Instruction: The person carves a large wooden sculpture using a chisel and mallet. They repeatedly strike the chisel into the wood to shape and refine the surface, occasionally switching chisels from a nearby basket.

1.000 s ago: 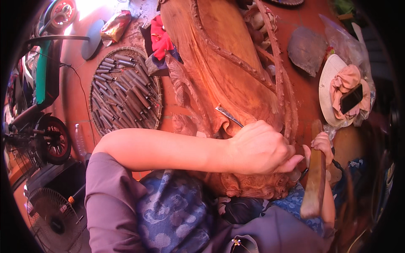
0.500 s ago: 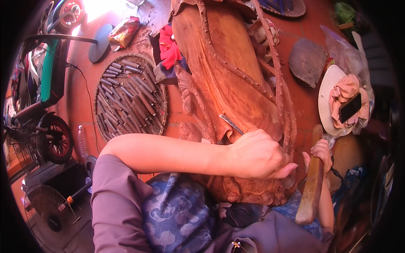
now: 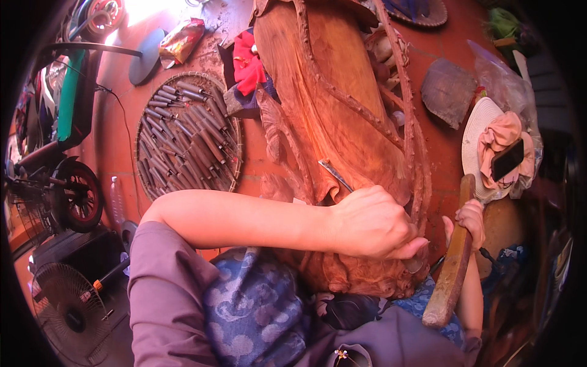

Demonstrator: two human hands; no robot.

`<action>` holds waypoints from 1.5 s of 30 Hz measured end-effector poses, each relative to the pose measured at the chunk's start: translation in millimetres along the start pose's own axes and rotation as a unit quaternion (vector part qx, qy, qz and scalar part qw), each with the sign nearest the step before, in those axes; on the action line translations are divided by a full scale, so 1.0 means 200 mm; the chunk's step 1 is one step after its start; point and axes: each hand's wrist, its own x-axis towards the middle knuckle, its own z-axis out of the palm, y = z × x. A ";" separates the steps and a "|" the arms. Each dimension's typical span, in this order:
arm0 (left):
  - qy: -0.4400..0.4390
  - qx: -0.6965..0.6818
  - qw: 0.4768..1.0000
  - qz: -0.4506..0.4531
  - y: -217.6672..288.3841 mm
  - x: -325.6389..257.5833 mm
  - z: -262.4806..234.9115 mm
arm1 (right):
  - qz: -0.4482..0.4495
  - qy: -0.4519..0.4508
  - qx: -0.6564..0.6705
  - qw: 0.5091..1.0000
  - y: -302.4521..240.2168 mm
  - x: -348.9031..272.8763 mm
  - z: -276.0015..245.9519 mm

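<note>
A large carved wooden piece (image 3: 333,116) runs from the top of the view down to my lap. My left hand (image 3: 373,223) reaches across it, closed round a thin metal chisel (image 3: 335,174) whose shaft sticks up to the left of my knuckles. The chisel's other end is hidden under my hand. At the right, my right hand (image 3: 469,221) grips a long wooden mallet (image 3: 451,269) held upright beside the carving's edge, its thick end low near my knee.
A round woven tray (image 3: 150,125) with several chisels lies on the red floor to the left. A red cloth (image 3: 247,61) sits by the carving's top. At right are a pale hat (image 3: 474,137), a pink cloth and a dark phone (image 3: 507,159). A bike and fan stand far left.
The view has shifted a little, so the carving and tray sit lower in the picture. My left hand stays on the chisel. The mallet has swung slightly more upright.
</note>
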 end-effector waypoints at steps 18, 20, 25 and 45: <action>0.048 -0.013 0.998 0.032 0.16 0.01 0.05 | 0.046 -0.040 0.037 0.997 -0.10 0.08 -0.04; 0.042 -0.042 0.998 0.014 0.17 0.04 0.06 | 0.052 -0.071 0.019 0.996 -0.12 0.10 -0.05; 0.127 -0.055 0.990 0.001 0.15 0.08 0.07 | 0.065 -0.053 0.073 0.994 -0.12 0.10 -0.05; 0.108 -0.046 0.993 -0.016 0.10 0.04 0.03 | 0.060 -0.016 0.062 0.996 -0.12 0.03 0.00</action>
